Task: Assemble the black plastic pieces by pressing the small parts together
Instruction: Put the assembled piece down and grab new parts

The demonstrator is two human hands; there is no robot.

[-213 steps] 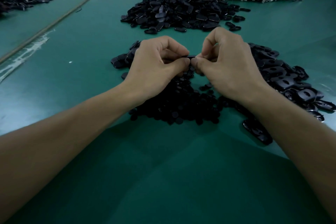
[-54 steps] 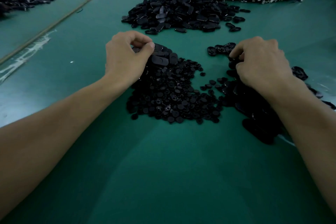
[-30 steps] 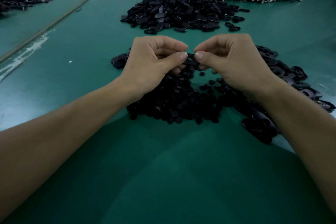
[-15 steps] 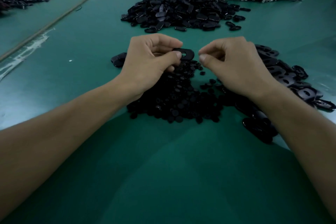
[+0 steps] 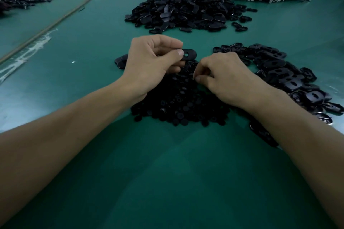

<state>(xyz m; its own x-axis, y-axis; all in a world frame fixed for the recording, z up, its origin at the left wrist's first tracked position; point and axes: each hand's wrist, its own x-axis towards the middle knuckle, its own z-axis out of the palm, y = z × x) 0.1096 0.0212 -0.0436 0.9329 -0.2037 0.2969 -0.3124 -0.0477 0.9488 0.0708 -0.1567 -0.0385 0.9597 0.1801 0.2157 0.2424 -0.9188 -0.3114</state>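
Green tabletop (image 5: 167,182) nearest me, and then the heap of small round parts (image 5: 178,111) starts, right under my wrists. My right hand (image 5: 229,80) is down in that heap with its fingers curled, thumb and forefinger tips drawn close together. Whether a part sits between them I cannot tell; it is black on black down there. These little rounds look feather-light and hard, and I expect them to skid away from a clumsy fingertip, so a nip by the rim should work better than a scoop.

Just beyond, my left hand (image 5: 152,61) is raised over the heap. It pinches the oval piece (image 5: 189,55) by one end between thumb and forefinger. The slot and the free end stick out to the right, uncovered — which is what I want, since that hole looks like where the small part seats. The piece looks like stiff, thin, smooth moulded plastic. It should take a firm squeeze, but it could pivot in a one-ended pinch, so I'd back it with a finger when I press.

To the right, a spread of more slotted ovals (image 5: 279,72) lies on the tabletop. Further off is the far heap (image 5: 182,11) — a big, tangled mound, well apart from my hands.
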